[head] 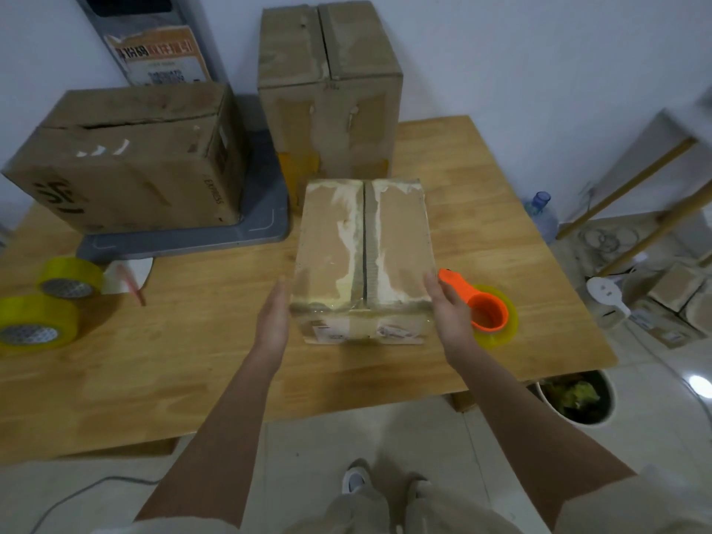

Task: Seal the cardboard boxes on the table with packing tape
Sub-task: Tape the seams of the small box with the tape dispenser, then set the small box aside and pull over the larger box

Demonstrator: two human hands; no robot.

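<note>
The left hand point(274, 317) lies flat, fingers straight, against the left side of the box point(364, 248); the right hand point(449, 307) presses the box's right side in the same way, fingers extended and gripping nothing. Between the two palms the box sits on the table point(215, 364), near its front edge, flaps closed with a dark seam running down the middle of the top and pale torn patches along it. Just right of the right hand, almost touching it, lies an orange dispenser point(477, 306) set in a roll of clear yellowish tape point(501, 325). Behind the box a tall box point(331, 94) stands upright against the wall, close to its far end. To the left, a wide box point(131, 159) rests on a grey tray point(266, 213). Further left, near the table's edge, two yellow rolls point(50, 302) lie one beside the other, with a white scrap and a reddish stick point(133, 283) just right of them. On the floor to the right stand a water bottle point(541, 213) and a white pot point(574, 398) with green leaves.
</note>
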